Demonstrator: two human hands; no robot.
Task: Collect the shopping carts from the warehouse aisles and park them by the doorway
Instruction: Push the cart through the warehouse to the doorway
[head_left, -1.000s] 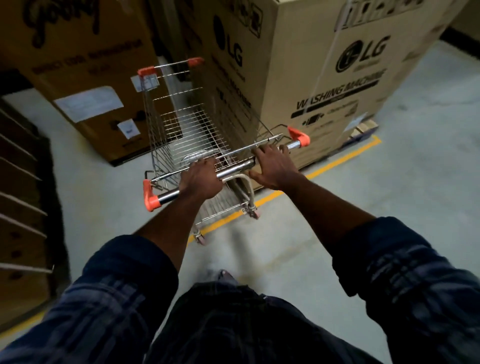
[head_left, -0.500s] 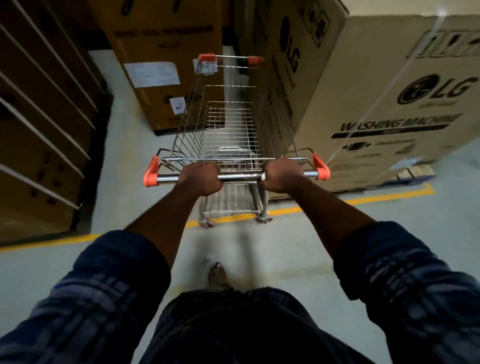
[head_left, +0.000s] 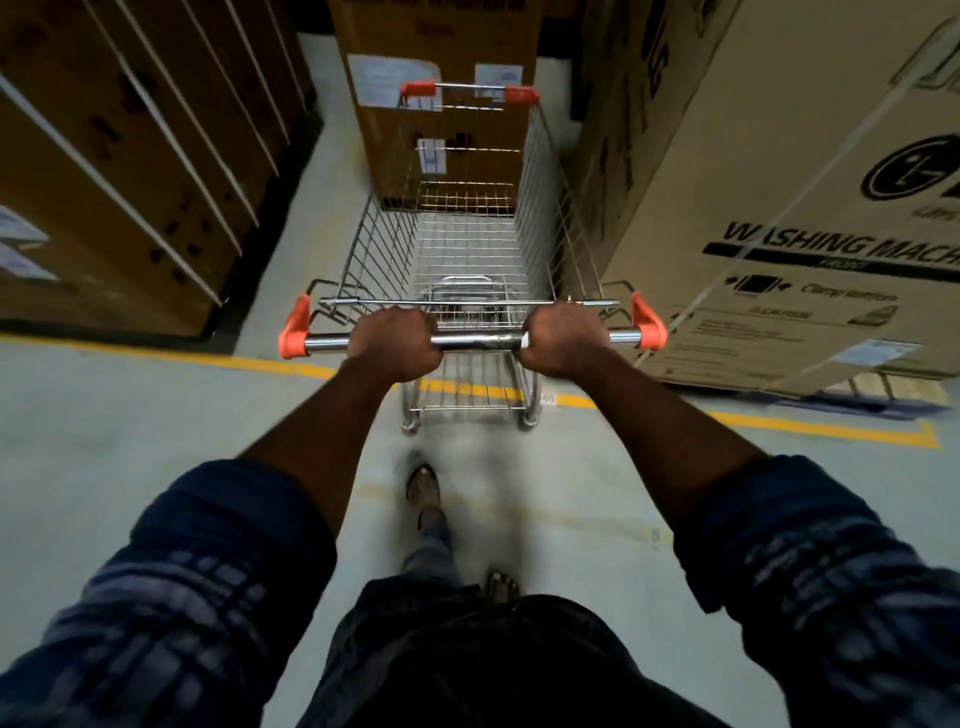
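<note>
A wire shopping cart (head_left: 467, 249) with orange corner caps stands straight in front of me, its basket empty and pointing into a narrow aisle. Its chrome handle bar (head_left: 475, 341) runs across the middle of the view. My left hand (head_left: 396, 345) is wrapped around the bar left of centre. My right hand (head_left: 563, 343) is wrapped around it right of centre. The rear wheels sit on a yellow floor line (head_left: 810, 426).
A big LG washing machine carton (head_left: 810, 208) crowds the cart's right side. A tall brown carton (head_left: 441, 57) stands just beyond the cart's front. Strapped brown cartons (head_left: 119, 171) line the left. Grey concrete floor (head_left: 130, 426) spreads behind the line; my feet show below.
The cart has swung from an angle to square with me and now points between the cartons. My right hand has closed fully around the bar. The stacked cartons on the left have come into view.
</note>
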